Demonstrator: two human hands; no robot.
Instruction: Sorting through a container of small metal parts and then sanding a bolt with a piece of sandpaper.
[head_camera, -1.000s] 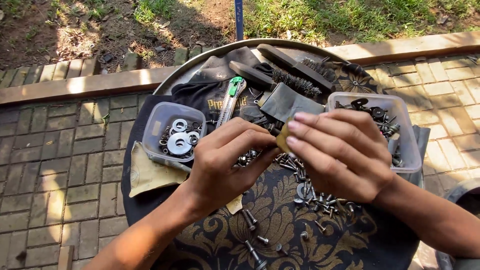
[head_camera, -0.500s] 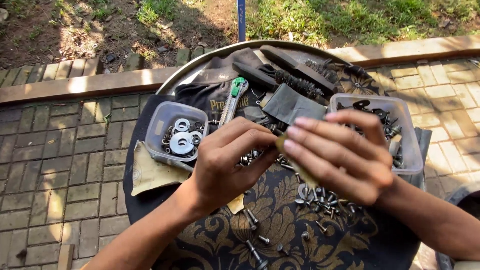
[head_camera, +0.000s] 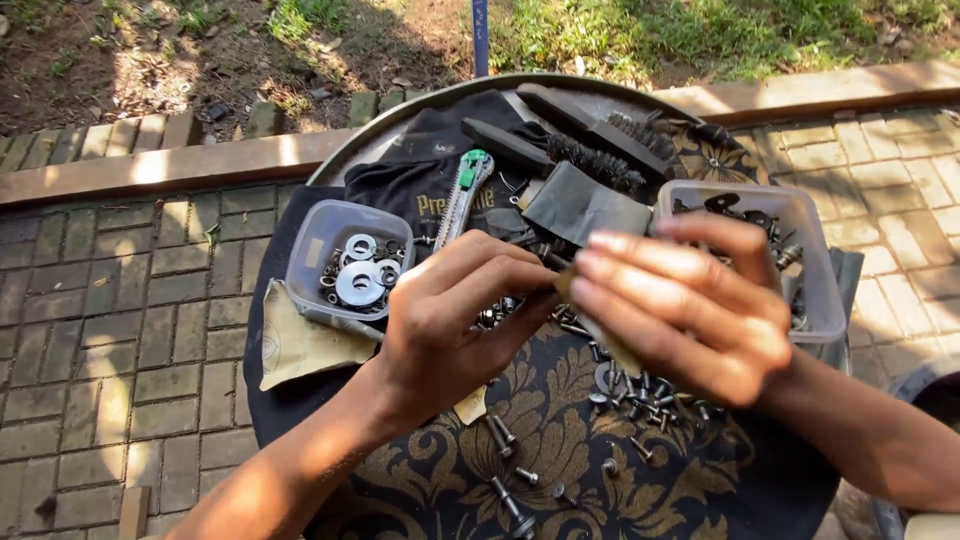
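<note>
My two hands meet over a round table draped in a black and gold patterned cloth (head_camera: 600, 480). My right hand (head_camera: 690, 310) grips a small tan strip (head_camera: 603, 340), which looks like sandpaper, with the fingers curled over it. My left hand (head_camera: 450, 320) pinches the strip's near end with thumb and fingertips. Anything inside the pinch is hidden. Loose bolts and screws (head_camera: 640, 400) lie on the cloth just under my hands.
A clear tub (head_camera: 312, 250) holding washers stands at the left, with a tan sandpaper sheet (head_camera: 300, 345) beside it. A second clear tub (head_camera: 815, 290) of screws is at the right. A green and silver utility knife (head_camera: 465, 195), wire brushes (head_camera: 600, 160) and a black cloth (head_camera: 420, 170) lie behind. Brick paving surrounds the table.
Both hands stay together over the same spot. My right hand has shifted slightly down and its fingers have moved a little along the strip.
</note>
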